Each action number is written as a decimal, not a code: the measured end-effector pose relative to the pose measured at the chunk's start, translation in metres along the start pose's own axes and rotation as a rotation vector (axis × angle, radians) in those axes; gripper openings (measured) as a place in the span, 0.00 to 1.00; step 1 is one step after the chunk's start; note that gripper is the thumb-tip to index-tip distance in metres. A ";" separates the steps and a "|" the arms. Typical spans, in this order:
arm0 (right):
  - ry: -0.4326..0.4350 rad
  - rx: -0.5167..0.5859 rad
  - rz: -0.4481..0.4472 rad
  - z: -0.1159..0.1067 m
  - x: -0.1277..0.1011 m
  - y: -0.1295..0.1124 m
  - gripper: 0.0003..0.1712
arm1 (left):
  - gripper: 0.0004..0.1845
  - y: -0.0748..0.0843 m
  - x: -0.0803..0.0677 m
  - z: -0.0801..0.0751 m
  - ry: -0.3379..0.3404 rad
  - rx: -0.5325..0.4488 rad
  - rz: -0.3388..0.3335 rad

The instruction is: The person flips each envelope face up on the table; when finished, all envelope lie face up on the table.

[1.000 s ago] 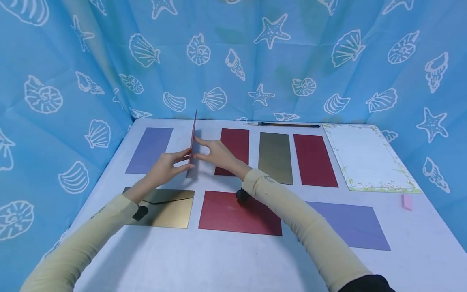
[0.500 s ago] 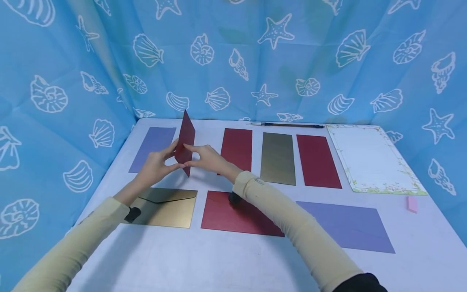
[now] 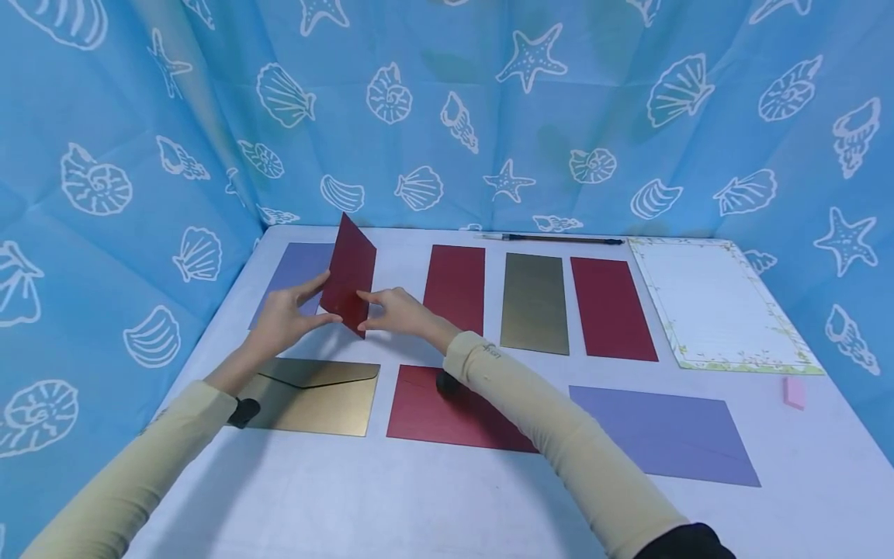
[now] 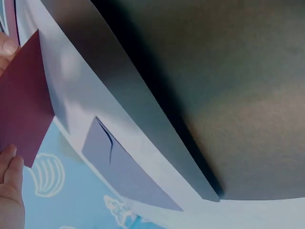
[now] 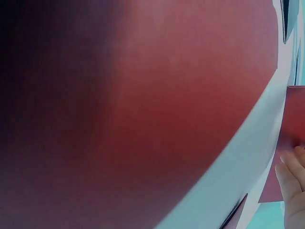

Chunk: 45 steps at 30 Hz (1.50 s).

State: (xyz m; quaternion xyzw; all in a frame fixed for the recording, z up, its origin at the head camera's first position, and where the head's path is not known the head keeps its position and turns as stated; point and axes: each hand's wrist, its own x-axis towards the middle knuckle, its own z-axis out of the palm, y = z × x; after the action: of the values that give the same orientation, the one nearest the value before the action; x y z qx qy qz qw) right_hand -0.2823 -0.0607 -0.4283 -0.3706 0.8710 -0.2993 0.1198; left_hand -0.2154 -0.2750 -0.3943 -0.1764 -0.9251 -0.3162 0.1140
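Before the blue curtain (image 3: 468, 62), the left hand (image 3: 281, 317) pinched 1 red paper rectangle (image 3: 349, 268) near a lower corner, over the white table (image 3: 335, 497); the right hand (image 3: 403, 312) touched its face, grip unclear — it seemed light, stiff, creasable, best held by edges.

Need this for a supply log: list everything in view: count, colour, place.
Raised paper piece: 1, red, back left.
Flat red pieces: 3, red, two back, one front.
Gold pieces: 2, gold, back row and front left.
Purple pieces: 2, purple, back left and front right.
Brush or pen: 1, dark, back edge.
Bordered sheet: 1, white, back right.
Small block: 1, pink, right side.
Table: 1, white, underneath.
Curtain: count unclear, blue, behind and beside.
Black devices: 2, black, at the wrists.
Sleeves: 2, cream (right partly black), lower frame.
Hands: 2, bare, touching the raised paper piece.
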 end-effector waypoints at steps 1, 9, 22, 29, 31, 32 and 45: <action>-0.003 -0.005 -0.001 0.000 0.000 0.000 0.40 | 0.41 -0.001 0.000 0.000 -0.005 -0.002 -0.011; -0.031 -0.049 0.008 -0.002 -0.001 0.002 0.40 | 0.41 -0.010 -0.003 0.001 -0.037 -0.064 -0.090; -0.069 -0.043 0.049 -0.011 -0.010 0.010 0.39 | 0.42 -0.009 -0.002 0.012 -0.062 -0.090 -0.171; -0.076 -0.072 0.035 -0.016 -0.015 0.017 0.38 | 0.42 -0.009 0.000 0.019 -0.075 -0.101 -0.189; -0.077 -0.087 0.026 -0.018 -0.016 0.020 0.38 | 0.42 -0.009 0.000 0.021 -0.080 -0.112 -0.187; -0.078 -0.088 0.024 -0.019 -0.016 0.021 0.38 | 0.42 -0.010 0.000 0.022 -0.082 -0.113 -0.188; -0.079 -0.099 0.022 -0.027 -0.025 0.024 0.35 | 0.41 -0.013 0.002 0.029 -0.129 -0.104 -0.222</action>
State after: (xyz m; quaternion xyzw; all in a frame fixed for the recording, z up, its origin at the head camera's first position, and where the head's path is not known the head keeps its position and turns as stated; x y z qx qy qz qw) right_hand -0.2907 -0.0178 -0.4217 -0.3782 0.8833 -0.2397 0.1389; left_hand -0.2259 -0.2660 -0.4236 -0.0985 -0.9267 -0.3625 0.0090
